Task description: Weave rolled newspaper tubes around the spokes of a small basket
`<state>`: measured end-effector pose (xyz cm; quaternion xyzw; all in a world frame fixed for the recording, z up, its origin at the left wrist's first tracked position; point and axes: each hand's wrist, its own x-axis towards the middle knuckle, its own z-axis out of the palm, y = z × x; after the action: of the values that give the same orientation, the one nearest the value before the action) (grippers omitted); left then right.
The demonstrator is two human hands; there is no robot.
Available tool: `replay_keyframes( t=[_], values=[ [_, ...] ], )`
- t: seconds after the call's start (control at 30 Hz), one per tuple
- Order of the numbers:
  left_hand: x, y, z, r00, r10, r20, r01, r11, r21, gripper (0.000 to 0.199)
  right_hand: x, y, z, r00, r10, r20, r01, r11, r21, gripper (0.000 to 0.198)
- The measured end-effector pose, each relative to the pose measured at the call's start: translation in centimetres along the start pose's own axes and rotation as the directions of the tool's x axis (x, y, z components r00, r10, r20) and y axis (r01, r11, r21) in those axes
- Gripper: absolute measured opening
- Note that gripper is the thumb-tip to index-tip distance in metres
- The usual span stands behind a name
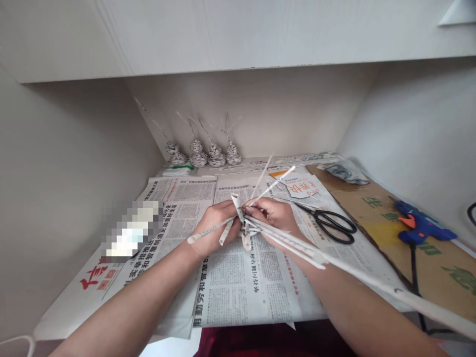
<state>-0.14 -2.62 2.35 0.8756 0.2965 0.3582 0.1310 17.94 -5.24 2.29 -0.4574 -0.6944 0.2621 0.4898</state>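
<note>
Rolled newspaper tubes (286, 240) spread outward from a joined middle between my two hands, above newspaper sheets. My left hand (218, 222) is closed around the bundle from the left, with short tube ends poking out past its fingers. From the right, my right hand (273, 214) pinches the tubes near their crossing. One long tube runs over the right forearm to the lower right edge. Two thin ends point up and away. The fingertips and the centre of the weave are partly hidden.
Black-handled scissors (334, 225) lie right of my hands. A blue glue gun (424, 223) rests on cardboard (379, 218). Several woven gourd shapes (215, 154) stand at the back left. Long paper tubes (275, 163) lie along the back wall. Newspaper (238, 292) covers the table.
</note>
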Motion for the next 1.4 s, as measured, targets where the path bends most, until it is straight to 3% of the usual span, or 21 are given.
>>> replay_keyframes(
  t=[0.1,0.23,0.43,0.6,0.8,0.9,1.03,1.13,1.27,1.4],
  values=[
    [0.0,-0.1,0.0,1.000,-0.004,0.016,0.004,0.999,-0.050,0.017,0.0,0.0,-0.2,0.999,0.023,0.032,-0.024,0.999,0.025,0.017],
    [-0.1,-0.2,0.5,0.997,-0.039,-0.069,0.036,0.998,-0.046,0.015,0.4,0.3,-0.5,0.991,0.083,0.103,-0.097,0.985,0.144,0.017],
    [-0.3,-0.5,1.0,0.993,-0.040,-0.115,0.041,0.999,0.008,0.014,0.8,0.4,-0.5,0.987,0.118,0.112,-0.131,0.985,0.116,0.019],
    [0.1,-0.1,0.4,1.000,-0.016,0.010,0.015,0.997,0.070,0.009,0.5,0.3,-0.3,0.996,0.057,0.071,-0.063,0.994,0.088,0.017],
    [0.4,0.9,-0.9,0.986,0.000,0.168,-0.019,0.993,0.113,0.009,0.5,0.2,0.1,0.991,0.126,0.037,-0.132,0.957,0.258,0.016],
    [0.2,0.6,-0.8,0.986,0.046,0.159,-0.063,0.993,0.104,0.011,0.7,0.4,0.3,0.984,0.178,0.026,-0.178,0.936,0.305,0.017],
    [-0.2,-0.2,-0.1,0.997,0.054,0.063,-0.059,0.995,0.086,0.011,0.7,0.5,0.6,0.975,0.220,0.019,-0.214,0.920,0.327,0.017],
    [-0.4,-0.7,0.7,1.000,0.002,-0.015,-0.001,0.998,0.064,0.015,0.5,0.5,0.9,0.976,0.219,0.002,-0.206,0.914,0.351,0.016],
    [-0.4,-0.6,1.5,0.978,-0.172,-0.121,0.169,0.985,-0.039,0.017,0.4,0.6,1.0,0.979,0.203,0.007,-0.194,0.927,0.320,0.016],
    [-0.1,-0.1,1.7,0.949,-0.292,-0.120,0.272,0.949,-0.156,0.027,0.3,0.7,1.0,0.983,0.182,0.017,-0.178,0.938,0.297,0.015]
  ],
)
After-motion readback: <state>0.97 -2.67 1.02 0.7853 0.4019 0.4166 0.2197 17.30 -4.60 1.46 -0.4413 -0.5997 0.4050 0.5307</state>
